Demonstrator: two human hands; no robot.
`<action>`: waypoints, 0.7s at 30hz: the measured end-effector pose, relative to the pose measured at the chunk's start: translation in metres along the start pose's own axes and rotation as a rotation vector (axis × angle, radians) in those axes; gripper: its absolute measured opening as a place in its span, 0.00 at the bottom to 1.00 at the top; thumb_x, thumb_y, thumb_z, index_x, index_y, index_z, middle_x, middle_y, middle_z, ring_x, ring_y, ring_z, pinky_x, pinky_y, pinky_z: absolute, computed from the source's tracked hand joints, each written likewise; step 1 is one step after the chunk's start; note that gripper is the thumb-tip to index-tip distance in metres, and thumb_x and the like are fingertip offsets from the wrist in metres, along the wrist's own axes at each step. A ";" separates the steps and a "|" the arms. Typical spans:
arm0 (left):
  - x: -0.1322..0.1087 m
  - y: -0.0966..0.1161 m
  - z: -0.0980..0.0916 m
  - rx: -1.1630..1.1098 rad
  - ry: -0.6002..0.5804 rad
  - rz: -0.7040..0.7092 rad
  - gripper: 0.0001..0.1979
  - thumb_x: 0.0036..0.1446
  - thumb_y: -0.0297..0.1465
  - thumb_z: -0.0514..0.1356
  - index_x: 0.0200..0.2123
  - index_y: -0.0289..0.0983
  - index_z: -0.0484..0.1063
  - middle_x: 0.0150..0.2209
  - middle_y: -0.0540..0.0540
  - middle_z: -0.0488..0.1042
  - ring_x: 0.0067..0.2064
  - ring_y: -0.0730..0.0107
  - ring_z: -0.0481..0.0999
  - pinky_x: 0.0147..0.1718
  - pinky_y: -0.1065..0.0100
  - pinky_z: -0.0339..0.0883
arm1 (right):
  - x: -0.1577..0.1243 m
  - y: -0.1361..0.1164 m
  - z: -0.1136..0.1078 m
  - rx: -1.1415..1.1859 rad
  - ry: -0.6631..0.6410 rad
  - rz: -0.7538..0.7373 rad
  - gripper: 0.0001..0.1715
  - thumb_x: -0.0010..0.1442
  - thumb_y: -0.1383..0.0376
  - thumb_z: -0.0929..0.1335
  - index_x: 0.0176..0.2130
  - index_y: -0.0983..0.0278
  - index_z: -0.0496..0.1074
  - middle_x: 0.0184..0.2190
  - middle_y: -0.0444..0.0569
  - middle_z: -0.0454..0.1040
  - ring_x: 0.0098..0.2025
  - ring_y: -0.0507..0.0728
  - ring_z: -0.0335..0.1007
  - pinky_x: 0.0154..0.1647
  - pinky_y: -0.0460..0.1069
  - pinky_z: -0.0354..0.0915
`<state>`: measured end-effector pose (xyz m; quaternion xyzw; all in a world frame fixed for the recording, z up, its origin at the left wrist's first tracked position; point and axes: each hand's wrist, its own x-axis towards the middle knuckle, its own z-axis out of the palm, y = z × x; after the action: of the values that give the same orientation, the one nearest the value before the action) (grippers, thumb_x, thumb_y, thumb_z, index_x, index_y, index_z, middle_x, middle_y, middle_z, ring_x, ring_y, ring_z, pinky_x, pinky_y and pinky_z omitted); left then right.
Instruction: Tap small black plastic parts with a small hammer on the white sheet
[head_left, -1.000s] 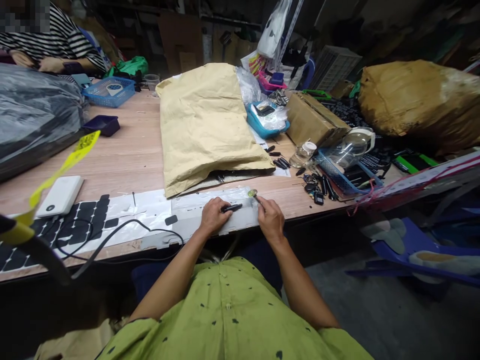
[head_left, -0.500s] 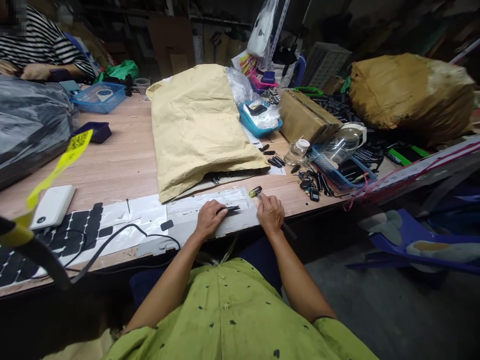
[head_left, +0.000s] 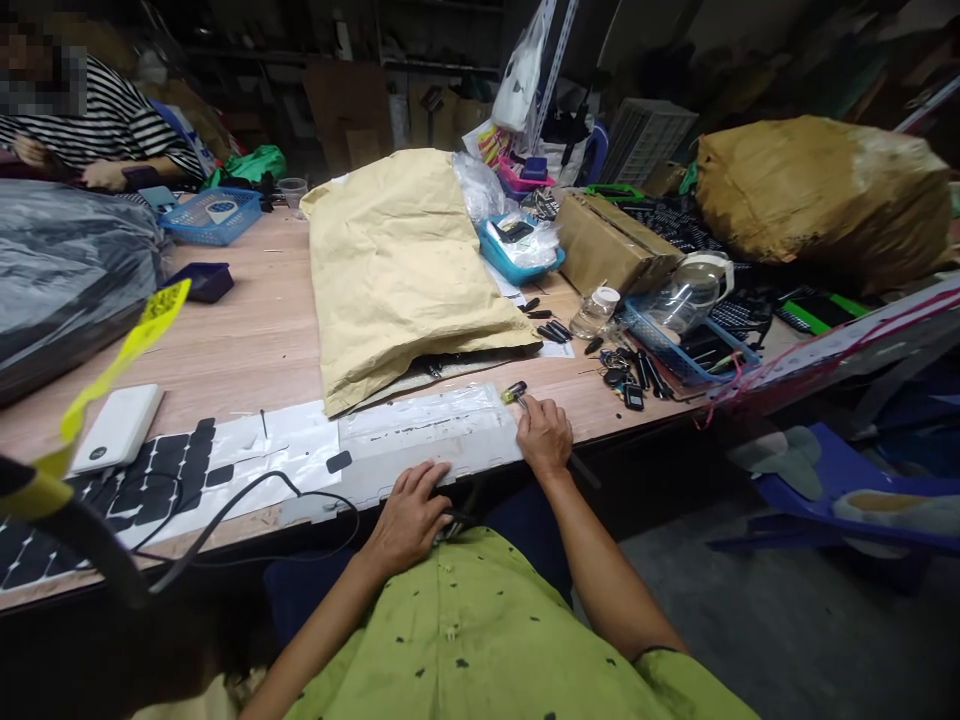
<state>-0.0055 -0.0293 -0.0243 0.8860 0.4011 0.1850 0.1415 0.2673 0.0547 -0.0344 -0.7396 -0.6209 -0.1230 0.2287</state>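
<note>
R hand (head_left: 544, 435) at white sheet's (head_left: 465, 435) R end, fingers closed round thin shaft of hammer-like tool (head_left: 514, 392); tool's yellow/blk head just past sheet's far R corner. Prob. light, stiff, not fragile; best hold = mid-shaft, clear of head. L hand (head_left: 409, 520) at sheet's near edge, fingers bent; slim dark item (head_left: 462, 517) by thumb, can't say if gripped.

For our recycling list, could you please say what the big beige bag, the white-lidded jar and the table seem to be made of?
Beige bag: probably matte paper, judging by its stiff creases.
Jar: clear, glossy and see-through; glass or plastic, I can't tell.
Table: wood or wood-look laminate, smooth, showing pale grain streaks.
</note>
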 end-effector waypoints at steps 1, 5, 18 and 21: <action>-0.001 0.001 0.003 0.038 -0.005 0.001 0.09 0.63 0.32 0.59 0.42 0.44 0.80 0.66 0.43 0.67 0.66 0.49 0.64 0.62 0.49 0.62 | 0.000 0.000 0.000 0.003 0.000 0.001 0.19 0.63 0.71 0.65 0.51 0.60 0.77 0.37 0.52 0.69 0.39 0.59 0.59 0.37 0.51 0.51; 0.000 0.004 0.012 0.112 0.018 -0.033 0.11 0.60 0.27 0.61 0.44 0.45 0.80 0.67 0.44 0.68 0.66 0.50 0.66 0.63 0.48 0.62 | 0.000 0.000 0.000 0.002 0.004 0.001 0.20 0.62 0.71 0.65 0.51 0.60 0.77 0.36 0.52 0.69 0.39 0.59 0.59 0.37 0.51 0.51; 0.099 -0.024 -0.022 -0.226 0.268 -0.519 0.15 0.66 0.41 0.55 0.46 0.42 0.78 0.38 0.46 0.81 0.35 0.65 0.78 0.36 0.65 0.71 | -0.004 0.000 0.007 -0.038 0.083 -0.053 0.20 0.60 0.72 0.65 0.49 0.60 0.77 0.34 0.50 0.69 0.38 0.59 0.61 0.36 0.51 0.53; 0.155 -0.043 -0.039 -0.147 0.262 -0.787 0.18 0.66 0.45 0.54 0.40 0.39 0.78 0.38 0.41 0.82 0.40 0.57 0.80 0.35 0.64 0.69 | -0.004 0.002 0.011 -0.031 0.086 -0.071 0.20 0.60 0.72 0.65 0.49 0.59 0.77 0.34 0.50 0.69 0.38 0.59 0.62 0.36 0.51 0.53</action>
<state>0.0435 0.1210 0.0268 0.6216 0.7093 0.2559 0.2121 0.2678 0.0564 -0.0459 -0.7148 -0.6342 -0.1722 0.2391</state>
